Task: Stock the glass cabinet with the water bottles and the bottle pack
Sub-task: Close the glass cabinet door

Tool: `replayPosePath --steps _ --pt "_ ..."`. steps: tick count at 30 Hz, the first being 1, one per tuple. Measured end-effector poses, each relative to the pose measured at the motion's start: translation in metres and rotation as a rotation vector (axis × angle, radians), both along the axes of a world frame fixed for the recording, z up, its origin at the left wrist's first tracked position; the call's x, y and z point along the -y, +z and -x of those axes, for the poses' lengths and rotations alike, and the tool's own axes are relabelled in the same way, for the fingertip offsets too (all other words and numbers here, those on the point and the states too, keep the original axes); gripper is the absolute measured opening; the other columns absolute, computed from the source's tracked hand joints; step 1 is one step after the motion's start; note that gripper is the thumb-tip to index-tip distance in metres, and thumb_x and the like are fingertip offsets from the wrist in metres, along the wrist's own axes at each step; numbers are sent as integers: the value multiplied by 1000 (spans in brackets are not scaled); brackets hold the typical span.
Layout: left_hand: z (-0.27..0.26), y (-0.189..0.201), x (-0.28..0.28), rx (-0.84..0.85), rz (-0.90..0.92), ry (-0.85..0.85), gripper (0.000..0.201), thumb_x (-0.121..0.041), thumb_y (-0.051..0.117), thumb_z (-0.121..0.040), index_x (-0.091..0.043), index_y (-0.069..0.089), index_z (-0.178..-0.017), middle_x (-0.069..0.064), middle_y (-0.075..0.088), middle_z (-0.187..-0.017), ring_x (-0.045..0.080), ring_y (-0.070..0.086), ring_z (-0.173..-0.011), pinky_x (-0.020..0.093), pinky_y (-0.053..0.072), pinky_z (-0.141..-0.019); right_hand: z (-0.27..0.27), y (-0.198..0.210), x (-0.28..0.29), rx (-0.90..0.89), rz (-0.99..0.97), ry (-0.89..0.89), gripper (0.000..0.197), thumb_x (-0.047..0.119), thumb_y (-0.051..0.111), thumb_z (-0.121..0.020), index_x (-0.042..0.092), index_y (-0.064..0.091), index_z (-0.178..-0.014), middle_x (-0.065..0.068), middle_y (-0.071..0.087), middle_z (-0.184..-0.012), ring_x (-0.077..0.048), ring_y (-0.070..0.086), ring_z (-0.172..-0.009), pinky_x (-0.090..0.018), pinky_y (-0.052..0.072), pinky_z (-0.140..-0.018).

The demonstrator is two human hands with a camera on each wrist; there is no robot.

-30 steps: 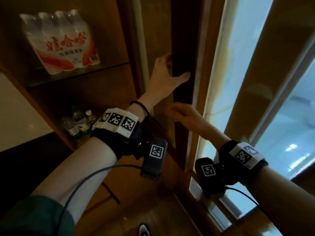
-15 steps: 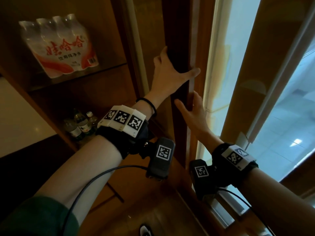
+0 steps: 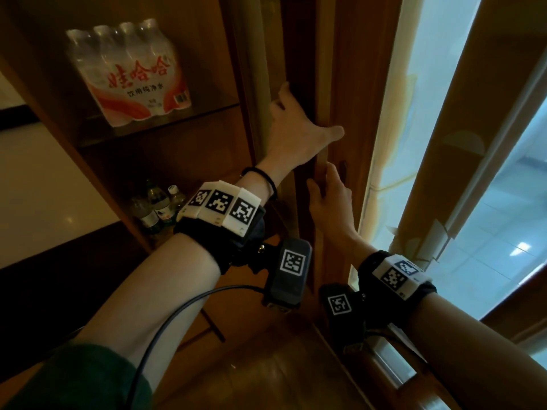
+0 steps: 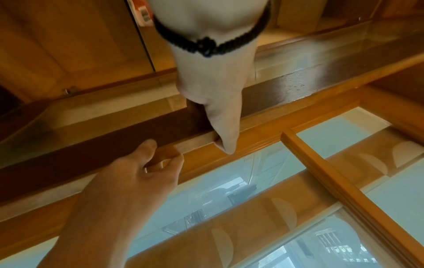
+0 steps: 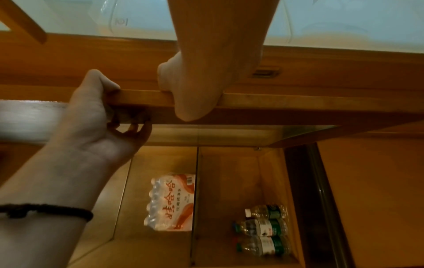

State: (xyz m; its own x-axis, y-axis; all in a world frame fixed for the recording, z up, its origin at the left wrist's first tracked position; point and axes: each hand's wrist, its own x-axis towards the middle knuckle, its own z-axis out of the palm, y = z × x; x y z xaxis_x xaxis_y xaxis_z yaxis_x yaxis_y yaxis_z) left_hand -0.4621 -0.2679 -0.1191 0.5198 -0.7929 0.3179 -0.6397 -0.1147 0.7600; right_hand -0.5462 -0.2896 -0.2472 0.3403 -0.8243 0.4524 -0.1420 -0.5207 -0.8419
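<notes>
The shrink-wrapped bottle pack [image 3: 130, 75] [image 5: 172, 201] stands on the cabinet's glass shelf [image 3: 165, 125]. Three green-labelled water bottles [image 3: 157, 205] [image 5: 263, 228] stand together on the shelf below. Both hands are off to the right, on the free edge of the wood-framed glass cabinet door [image 3: 349, 84]. My left hand [image 3: 305, 119] [image 5: 103, 108] grips that edge, thumb in front and fingers curled behind it. Just below, my right hand [image 3: 325, 184] [image 4: 156, 159] holds the same edge, thumb on the dark side face and fingers curled on the frame.
The door's glass pane [image 3: 429, 113] fills the right side, with a tiled floor seen through it. A wooden cabinet side panel [image 3: 97, 184] bounds the shelves on the left. Below the hands lies the cabinet's wooden lower part [image 3: 266, 365].
My right hand, curled below the left hand a second ago, has opened, risen and taken hold of the door's edge. The left hand has kept its grip there.
</notes>
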Motion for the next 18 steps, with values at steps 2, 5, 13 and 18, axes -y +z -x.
replayPosePath --steps 2,5,13,18 --pt "-14 2 -16 -33 6 -27 112 -37 80 -67 -17 8 -149 11 26 -142 28 48 -117 37 53 -90 -8 6 -17 -63 1 24 38 16 55 -95 14 42 -131 14 57 -69 -1 55 -48 -9 44 -46" --pt "-40 2 -43 -88 8 -74 106 -31 78 -68 -17 9 -148 10 28 -140 23 43 -117 34 50 -91 -24 15 -42 -123 -9 102 41 16 58 -93 18 39 -130 15 59 -77 -2 60 -53 -16 53 -52" --pt "-117 3 -119 -115 18 -169 89 -21 74 -77 -20 20 -147 0 49 -118 10 57 -98 23 56 -84 -99 22 -71 -273 -107 344 57 39 71 -77 24 35 -118 1 59 -112 -7 63 -99 -27 56 -77" --pt "-160 -4 -158 28 82 -47 70 -27 73 -74 -18 42 -137 1 50 -123 11 53 -109 29 49 -96 -152 36 -92 -407 -57 403 104 41 75 -77 9 7 -148 -9 22 -147 -23 25 -139 -44 37 -111"
